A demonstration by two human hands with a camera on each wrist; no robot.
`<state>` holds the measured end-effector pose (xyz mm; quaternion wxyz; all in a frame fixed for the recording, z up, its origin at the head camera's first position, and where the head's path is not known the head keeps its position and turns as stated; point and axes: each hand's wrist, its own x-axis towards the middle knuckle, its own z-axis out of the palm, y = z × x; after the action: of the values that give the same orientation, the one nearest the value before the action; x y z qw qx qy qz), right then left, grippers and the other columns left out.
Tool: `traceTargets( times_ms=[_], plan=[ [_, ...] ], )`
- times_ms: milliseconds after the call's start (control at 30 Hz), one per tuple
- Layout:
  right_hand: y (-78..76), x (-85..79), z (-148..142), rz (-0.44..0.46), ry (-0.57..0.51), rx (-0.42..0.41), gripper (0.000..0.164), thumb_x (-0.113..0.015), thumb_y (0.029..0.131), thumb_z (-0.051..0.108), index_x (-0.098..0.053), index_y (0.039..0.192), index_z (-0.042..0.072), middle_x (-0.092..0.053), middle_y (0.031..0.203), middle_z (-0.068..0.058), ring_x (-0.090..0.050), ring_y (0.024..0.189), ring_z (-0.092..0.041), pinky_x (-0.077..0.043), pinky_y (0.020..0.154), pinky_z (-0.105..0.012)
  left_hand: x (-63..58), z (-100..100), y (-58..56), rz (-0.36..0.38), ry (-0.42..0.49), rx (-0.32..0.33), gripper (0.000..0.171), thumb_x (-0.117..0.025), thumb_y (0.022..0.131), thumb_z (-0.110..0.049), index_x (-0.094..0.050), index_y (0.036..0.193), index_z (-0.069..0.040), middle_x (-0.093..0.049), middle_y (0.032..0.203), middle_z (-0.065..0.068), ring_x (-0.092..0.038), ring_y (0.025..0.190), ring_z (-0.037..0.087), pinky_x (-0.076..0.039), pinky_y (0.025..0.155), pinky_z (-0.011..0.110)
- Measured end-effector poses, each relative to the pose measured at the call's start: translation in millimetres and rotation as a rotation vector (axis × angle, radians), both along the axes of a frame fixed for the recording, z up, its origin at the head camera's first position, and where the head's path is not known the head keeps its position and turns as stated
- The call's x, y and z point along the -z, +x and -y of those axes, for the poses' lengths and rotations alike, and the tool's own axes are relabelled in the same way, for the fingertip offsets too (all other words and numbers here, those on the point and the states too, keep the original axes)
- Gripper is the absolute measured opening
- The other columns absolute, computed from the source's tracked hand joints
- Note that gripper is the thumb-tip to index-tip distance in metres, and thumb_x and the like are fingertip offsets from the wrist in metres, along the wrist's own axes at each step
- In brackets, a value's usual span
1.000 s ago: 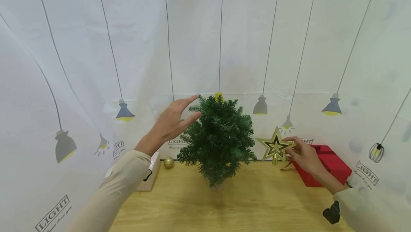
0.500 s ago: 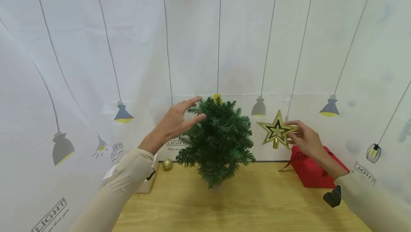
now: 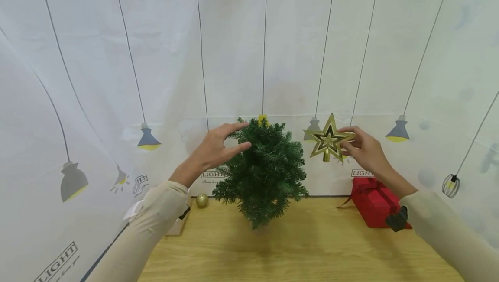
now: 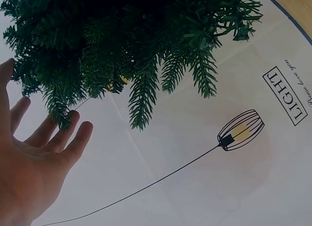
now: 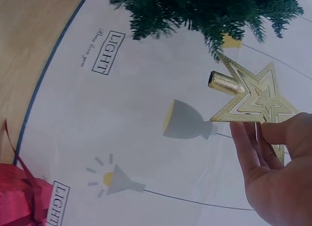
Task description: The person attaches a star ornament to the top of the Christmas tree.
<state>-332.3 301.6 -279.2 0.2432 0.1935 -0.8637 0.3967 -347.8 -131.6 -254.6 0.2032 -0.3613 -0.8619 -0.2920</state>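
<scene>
A small green artificial Christmas tree (image 3: 265, 169) stands in the middle of the table. To its right, my right hand (image 3: 364, 150) pinches a gold star tree topper (image 3: 328, 138) by one side point, with the hollow stem at its base pointing down. In the right wrist view the thumb and fingers grip the star (image 5: 261, 92), whose stem is bare. My left hand (image 3: 214, 145) is spread at the tree's upper left, its thumb and fingertips at the outer branches. The left wrist view shows that hand (image 4: 39, 162) with fingers apart beside the sprigs (image 4: 61, 109).
A gold glitter ball (image 3: 202, 200) lies at the back left of the wooden table (image 3: 296, 247). Beside it is a pale box (image 3: 177, 225), partly behind my left sleeve. A red gift box (image 3: 374, 204) with ribbon sits back right. A lamp-printed white backdrop (image 3: 234, 56) rises behind.
My right hand has lifted the star from near table height up toward the treetop's level, shifting slightly left at the end. The left hand has moved slightly right and down against the tree.
</scene>
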Motion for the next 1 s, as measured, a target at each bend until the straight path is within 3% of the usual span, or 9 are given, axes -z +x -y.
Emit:
traceTargets(
  times_ms=[167, 400, 700, 867, 1000],
  plan=[
    [0.4, -16.0, 10.4, 0.005, -0.002, -0.013, 0.037, -0.064, 0.102, 0.003, -0.058, 0.139, 0.002, -0.071, 0.111, -0.027, -0.077, 0.097, -0.028, -0.061, 0.072, -0.02, 0.7, -0.9, -1.3, -0.03, 0.001, 0.006, 0.063, -0.069, 0.1, -0.042, -0.05, 0.156, -0.02, -0.055, 0.151, 0.012, -0.055, 0.134, 0.034, -0.051, 0.102, 0.055],
    [-0.4, -35.6, 22.6, -0.017, -0.009, -0.027, 0.037, -0.064, 0.104, 0.006, -0.058, 0.14, 0.004, -0.071, 0.115, -0.026, -0.075, 0.096, -0.014, -0.06, 0.074, -0.018, -0.1, -1.7, -0.7, -0.044, -0.002, 0.011, 0.064, -0.071, 0.1, -0.039, -0.049, 0.157, -0.02, -0.056, 0.15, 0.012, -0.056, 0.132, 0.034, -0.053, 0.099, 0.053],
    [-4.0, -65.2, 42.5, -0.072, -0.024, -0.052, 0.038, -0.062, 0.104, 0.005, -0.057, 0.142, 0.003, -0.069, 0.118, -0.028, -0.071, 0.109, -0.042, -0.06, 0.076, -0.019, 1.4, -2.0, 1.7, -0.05, 0.007, 0.002, 0.062, -0.071, 0.1, -0.039, -0.051, 0.156, -0.022, -0.057, 0.148, 0.013, -0.055, 0.133, 0.036, -0.05, 0.105, 0.058],
    [-5.6, -77.6, 53.7, -0.08, -0.044, -0.075, 0.039, -0.061, 0.105, 0.006, -0.057, 0.143, 0.004, -0.068, 0.119, -0.027, -0.07, 0.111, -0.043, -0.06, 0.078, -0.018, 2.1, -1.8, 3.1, -0.047, 0.01, -0.001, 0.062, -0.071, 0.1, -0.039, -0.051, 0.155, -0.021, -0.057, 0.147, 0.013, -0.057, 0.131, 0.036, -0.052, 0.1, 0.057],
    [-6.7, -83.3, 60.1, -0.083, -0.044, -0.066, 0.037, -0.06, 0.106, 0.007, -0.057, 0.142, 0.006, -0.068, 0.12, -0.025, -0.07, 0.112, -0.041, -0.061, 0.08, -0.021, 2.5, -1.9, 3.1, -0.033, 0.004, -0.013, 0.061, -0.069, 0.1, -0.043, -0.051, 0.156, -0.024, -0.056, 0.149, 0.011, -0.055, 0.134, 0.034, -0.049, 0.106, 0.058]
  ],
)
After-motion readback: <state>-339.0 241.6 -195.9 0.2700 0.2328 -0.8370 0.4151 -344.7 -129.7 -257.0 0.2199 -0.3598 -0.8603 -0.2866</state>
